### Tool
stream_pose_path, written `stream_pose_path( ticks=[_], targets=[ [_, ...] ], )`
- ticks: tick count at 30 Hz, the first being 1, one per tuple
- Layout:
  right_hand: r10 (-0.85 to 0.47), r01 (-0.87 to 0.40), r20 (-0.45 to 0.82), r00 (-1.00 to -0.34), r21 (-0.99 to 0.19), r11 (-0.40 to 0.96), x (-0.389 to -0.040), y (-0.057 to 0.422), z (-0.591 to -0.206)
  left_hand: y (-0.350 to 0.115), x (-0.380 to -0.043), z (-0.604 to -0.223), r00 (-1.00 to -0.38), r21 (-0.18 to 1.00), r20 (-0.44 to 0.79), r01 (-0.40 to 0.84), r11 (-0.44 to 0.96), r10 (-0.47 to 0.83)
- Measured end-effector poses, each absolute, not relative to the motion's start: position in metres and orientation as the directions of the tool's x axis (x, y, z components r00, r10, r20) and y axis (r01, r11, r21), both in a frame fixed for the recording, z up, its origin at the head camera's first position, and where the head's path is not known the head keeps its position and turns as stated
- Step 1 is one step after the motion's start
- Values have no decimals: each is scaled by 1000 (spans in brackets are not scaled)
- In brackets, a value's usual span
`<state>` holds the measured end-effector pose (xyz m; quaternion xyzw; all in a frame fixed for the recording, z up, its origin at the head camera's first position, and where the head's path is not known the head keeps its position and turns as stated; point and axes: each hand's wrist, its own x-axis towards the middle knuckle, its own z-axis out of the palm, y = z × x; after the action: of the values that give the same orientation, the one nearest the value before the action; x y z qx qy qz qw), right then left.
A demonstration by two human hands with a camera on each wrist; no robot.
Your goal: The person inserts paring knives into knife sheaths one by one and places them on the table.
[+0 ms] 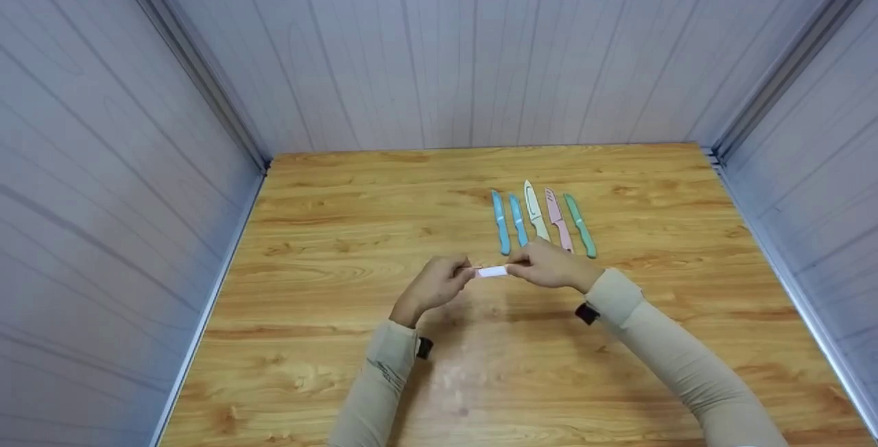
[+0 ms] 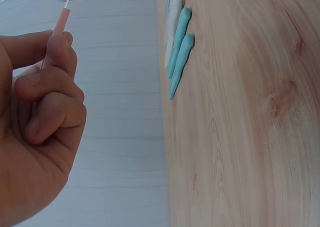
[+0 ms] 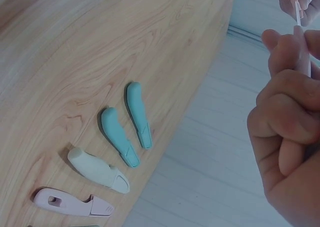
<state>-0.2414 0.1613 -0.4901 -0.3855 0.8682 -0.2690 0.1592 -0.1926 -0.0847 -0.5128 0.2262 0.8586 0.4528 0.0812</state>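
Note:
Over the table, both hands hold a small pink knife between them. Its pale blade [image 1: 492, 271] shows bare in the gap between the hands. The left hand [image 1: 437, 282] pinches a slim pink sheath [image 2: 61, 23] between thumb and forefinger, its other fingers curled in. The right hand [image 1: 549, 263] grips the knife's pink handle [image 3: 301, 49], its fingers folded around it. Just beyond the right hand several knives lie side by side: two blue knives [image 1: 501, 222], a cream knife [image 1: 533, 201], a pink knife [image 1: 557, 217] and a green knife [image 1: 580, 224].
The wood-grain table [image 1: 329, 227] spreads under the arms. Pale panelled walls [image 1: 439, 49] rise behind it and on both sides. Dark wrist devices [image 1: 424, 347] sit by the cuffs of the light sleeves.

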Motion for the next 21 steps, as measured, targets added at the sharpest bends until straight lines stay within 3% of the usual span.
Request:
stream_pose_path(
  ticks=[21],
  targets=[
    [-757, -601, -54, -652, -573, 558, -235, 161, -490, -81, -188, -512, -881, 785, 72, 339, 519, 467]
  ],
)
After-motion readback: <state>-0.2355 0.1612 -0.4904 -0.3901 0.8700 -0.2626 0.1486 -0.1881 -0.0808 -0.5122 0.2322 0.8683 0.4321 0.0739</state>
